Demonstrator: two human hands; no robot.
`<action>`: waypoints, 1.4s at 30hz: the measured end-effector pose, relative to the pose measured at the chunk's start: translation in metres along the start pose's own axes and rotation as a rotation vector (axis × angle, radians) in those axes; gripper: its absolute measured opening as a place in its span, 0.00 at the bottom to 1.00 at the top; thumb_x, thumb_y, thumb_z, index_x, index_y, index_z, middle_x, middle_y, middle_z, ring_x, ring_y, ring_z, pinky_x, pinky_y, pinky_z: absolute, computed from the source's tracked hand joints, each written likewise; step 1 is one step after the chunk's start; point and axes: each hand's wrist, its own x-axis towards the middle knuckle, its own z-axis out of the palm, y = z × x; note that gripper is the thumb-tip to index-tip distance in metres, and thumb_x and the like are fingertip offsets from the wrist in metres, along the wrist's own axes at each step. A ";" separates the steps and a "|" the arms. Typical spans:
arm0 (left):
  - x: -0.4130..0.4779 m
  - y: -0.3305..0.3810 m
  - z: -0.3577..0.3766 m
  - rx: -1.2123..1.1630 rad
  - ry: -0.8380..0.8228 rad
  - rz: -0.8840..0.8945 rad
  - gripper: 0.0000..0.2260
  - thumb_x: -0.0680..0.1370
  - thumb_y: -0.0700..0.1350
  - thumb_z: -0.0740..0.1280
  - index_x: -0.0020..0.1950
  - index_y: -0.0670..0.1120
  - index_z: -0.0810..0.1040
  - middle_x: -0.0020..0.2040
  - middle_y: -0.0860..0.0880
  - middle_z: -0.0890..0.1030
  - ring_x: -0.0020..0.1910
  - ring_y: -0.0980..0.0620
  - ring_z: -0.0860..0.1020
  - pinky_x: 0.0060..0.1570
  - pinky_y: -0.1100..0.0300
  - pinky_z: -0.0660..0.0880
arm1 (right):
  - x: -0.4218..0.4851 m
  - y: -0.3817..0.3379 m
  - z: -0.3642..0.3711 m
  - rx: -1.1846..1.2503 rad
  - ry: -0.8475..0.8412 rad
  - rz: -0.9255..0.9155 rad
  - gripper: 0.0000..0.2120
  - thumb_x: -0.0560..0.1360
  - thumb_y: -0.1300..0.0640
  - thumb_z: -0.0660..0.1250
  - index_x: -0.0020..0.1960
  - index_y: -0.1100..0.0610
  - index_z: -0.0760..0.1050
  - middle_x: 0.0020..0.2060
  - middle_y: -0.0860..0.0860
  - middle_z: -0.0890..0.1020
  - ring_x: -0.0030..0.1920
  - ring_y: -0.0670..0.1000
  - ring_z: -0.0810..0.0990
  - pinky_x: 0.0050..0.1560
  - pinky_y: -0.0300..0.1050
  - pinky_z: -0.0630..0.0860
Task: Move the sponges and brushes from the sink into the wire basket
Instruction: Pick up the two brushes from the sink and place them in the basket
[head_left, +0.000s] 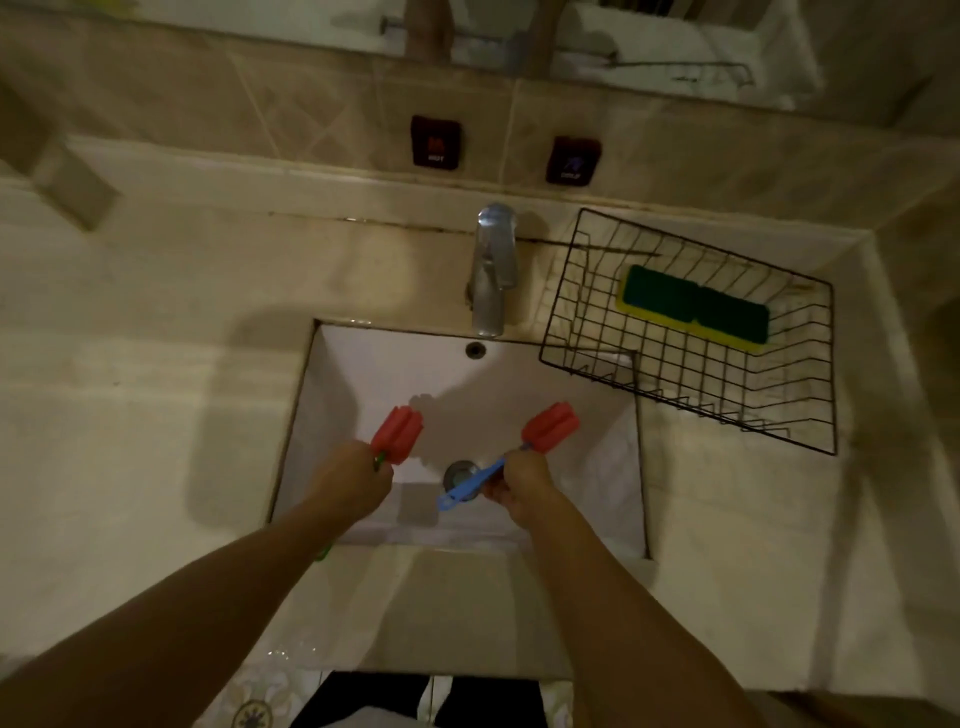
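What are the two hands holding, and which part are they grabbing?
Each holds a sponge brush by its handle. The left hand grips the green-handled brush; the right hand grips the blue-handled brush. Both red sponge heads point up, over the sink.

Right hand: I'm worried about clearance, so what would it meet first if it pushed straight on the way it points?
The right hand and its red sponge brush point up-right, so probably the wire basket, whose corner overhangs the sink. Depth is unclear.

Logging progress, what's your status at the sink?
Left hand and right hand each hold a red sponge brush over the sink. Two sponges in wire basket. Path clear.
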 end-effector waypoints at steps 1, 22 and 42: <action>-0.003 0.002 0.000 -0.001 -0.008 0.020 0.10 0.76 0.43 0.66 0.36 0.44 0.74 0.31 0.48 0.75 0.28 0.54 0.73 0.27 0.62 0.67 | -0.010 -0.003 -0.004 -0.054 -0.022 -0.013 0.12 0.79 0.68 0.54 0.39 0.59 0.64 0.33 0.57 0.70 0.30 0.54 0.72 0.30 0.48 0.73; -0.060 0.129 0.015 -0.180 -0.159 0.703 0.13 0.76 0.43 0.66 0.33 0.38 0.75 0.28 0.41 0.76 0.26 0.50 0.71 0.30 0.56 0.69 | -0.114 -0.030 -0.140 -0.212 -0.227 -0.241 0.07 0.82 0.62 0.57 0.47 0.60 0.72 0.37 0.55 0.77 0.31 0.50 0.76 0.31 0.43 0.73; -0.017 0.274 -0.030 -0.213 -0.023 0.763 0.11 0.79 0.41 0.62 0.37 0.42 0.74 0.28 0.47 0.73 0.26 0.51 0.71 0.28 0.56 0.69 | -0.062 -0.224 -0.220 -1.438 0.198 -0.492 0.18 0.78 0.67 0.61 0.66 0.59 0.70 0.50 0.57 0.79 0.47 0.54 0.78 0.48 0.46 0.77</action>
